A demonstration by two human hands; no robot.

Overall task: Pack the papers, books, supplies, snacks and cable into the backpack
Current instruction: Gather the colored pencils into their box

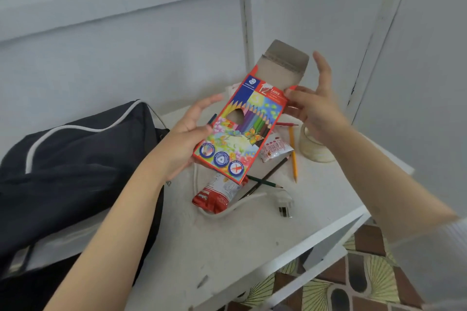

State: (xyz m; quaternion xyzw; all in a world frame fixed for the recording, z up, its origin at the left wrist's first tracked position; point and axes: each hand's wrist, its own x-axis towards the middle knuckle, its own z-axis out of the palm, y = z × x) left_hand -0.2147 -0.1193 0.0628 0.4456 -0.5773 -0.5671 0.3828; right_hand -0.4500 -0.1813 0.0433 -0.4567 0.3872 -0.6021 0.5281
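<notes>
Hands point(182, 139) around open colourful pencil box point(242, 129)

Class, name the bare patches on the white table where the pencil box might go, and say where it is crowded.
Bare: the near table between the backpack, the plug and the front edge; a smaller strip between the yellow pencil, the tape roll and the right edge. Crowded: under the held pencil box, with snack packets, pencils and cable.
</notes>
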